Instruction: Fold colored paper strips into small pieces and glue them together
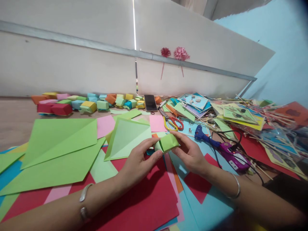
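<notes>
A small light-green folded paper box [169,143] is held between both hands, above a spread of coloured paper. My left hand [141,158] pinches its left end with thumb and fingers. At its right end, my right hand [190,152] grips with thumb below and fingers above. A dark slit shows near the left side of the box. Beneath the hands lie red paper sheets [144,195], and just beyond them a folded green sheet [130,138]. Scissors [172,123] with yellow and red handles rest behind the right hand.
Several coloured folded paper boxes [89,106] line the wall at back left. A phone [150,103] lies at the back middle. On the right are a blue glue gun [204,137], a purple power strip [233,157] with cables, and piled cards and sticks. Large green sheets [62,138] cover the left.
</notes>
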